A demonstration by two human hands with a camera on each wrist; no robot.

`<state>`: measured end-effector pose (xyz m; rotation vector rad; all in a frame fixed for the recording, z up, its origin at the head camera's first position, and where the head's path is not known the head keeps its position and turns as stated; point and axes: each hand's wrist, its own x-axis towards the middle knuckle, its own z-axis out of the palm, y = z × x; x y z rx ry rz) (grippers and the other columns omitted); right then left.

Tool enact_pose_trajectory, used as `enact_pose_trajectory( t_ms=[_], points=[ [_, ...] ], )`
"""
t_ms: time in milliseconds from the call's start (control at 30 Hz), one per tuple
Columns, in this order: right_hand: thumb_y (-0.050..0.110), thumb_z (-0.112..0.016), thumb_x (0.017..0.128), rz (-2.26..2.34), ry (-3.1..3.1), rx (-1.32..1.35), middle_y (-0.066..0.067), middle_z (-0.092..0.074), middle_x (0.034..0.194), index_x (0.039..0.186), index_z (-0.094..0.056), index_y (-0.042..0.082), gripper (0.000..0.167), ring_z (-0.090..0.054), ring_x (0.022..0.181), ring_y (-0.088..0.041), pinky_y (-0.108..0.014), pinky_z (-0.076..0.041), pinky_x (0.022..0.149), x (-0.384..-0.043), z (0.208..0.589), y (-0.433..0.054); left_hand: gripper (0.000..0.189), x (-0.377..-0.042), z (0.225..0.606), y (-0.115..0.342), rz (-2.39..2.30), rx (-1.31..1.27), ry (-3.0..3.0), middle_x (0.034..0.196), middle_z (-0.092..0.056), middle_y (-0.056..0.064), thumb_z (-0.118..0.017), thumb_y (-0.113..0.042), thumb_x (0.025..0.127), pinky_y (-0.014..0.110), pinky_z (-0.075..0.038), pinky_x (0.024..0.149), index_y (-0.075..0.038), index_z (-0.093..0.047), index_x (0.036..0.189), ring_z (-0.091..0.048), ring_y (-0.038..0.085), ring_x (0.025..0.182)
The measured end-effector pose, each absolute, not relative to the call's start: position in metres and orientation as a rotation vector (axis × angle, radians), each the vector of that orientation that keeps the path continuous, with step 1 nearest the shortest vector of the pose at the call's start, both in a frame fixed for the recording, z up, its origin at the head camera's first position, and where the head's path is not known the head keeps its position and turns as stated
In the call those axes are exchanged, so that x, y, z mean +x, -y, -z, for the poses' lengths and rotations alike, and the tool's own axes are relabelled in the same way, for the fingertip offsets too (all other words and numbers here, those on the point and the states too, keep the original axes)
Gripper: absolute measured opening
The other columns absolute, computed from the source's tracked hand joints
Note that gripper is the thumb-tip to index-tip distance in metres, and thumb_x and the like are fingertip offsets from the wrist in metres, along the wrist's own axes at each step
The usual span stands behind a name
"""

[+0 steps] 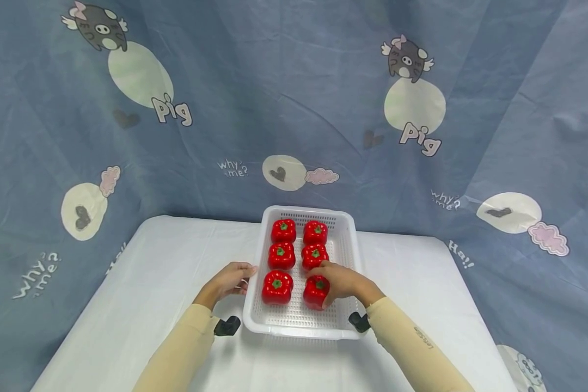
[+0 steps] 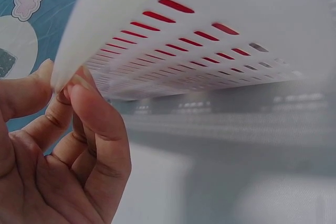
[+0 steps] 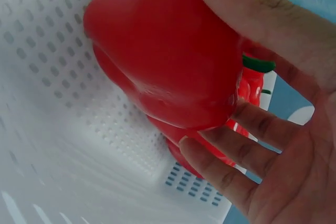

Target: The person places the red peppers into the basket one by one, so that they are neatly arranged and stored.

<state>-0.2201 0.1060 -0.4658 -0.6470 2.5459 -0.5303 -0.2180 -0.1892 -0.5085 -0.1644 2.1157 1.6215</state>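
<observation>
A white perforated plastic basket (image 1: pixel 304 331) holds several red bell peppers with green stems, lined up in two columns. My left hand (image 1: pixel 232 279) pinches the basket's left rim between thumb and fingers, as the left wrist view shows up close (image 2: pixel 73 145). Inside the basket, my right hand (image 1: pixel 342 280) grips the front right bell pepper (image 1: pixel 314 296) from above, thumb on one side and fingers on the other. In the right wrist view this bell pepper (image 3: pixel 163 51) lies tilted, its stem toward the palm. Behind it is the middle right bell pepper (image 1: pixel 314 255), partly covered by my fingers.
The basket stands on a table with a white cover (image 1: pixel 186 261). A blue curtain (image 1: pixel 294 109) with pig prints hangs right behind the table's far edge. At the front left of the basket sits another bell pepper (image 1: pixel 277 288).
</observation>
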Motion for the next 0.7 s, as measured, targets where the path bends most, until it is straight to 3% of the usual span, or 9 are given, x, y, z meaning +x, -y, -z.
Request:
enact_pose_trajectory(
  t_ms=[700],
  points=[
    [0.013,-0.088,0.066,0.739,-2.478,-0.775,-0.004,-0.054,0.132,0.129,-0.061,0.017,0.068,-0.046,0.125,-0.027,-0.049,-0.043,0.101,-0.218,0.456,-0.129,0.026,-0.218,0.505,0.187,-1.547,-0.176,-2.198,0.083,-0.063,0.008,-0.054,-0.022,0.099,0.027,-0.054,0.061,0.002,-0.062,0.105,-0.058,0.016,0.067]
  ],
)
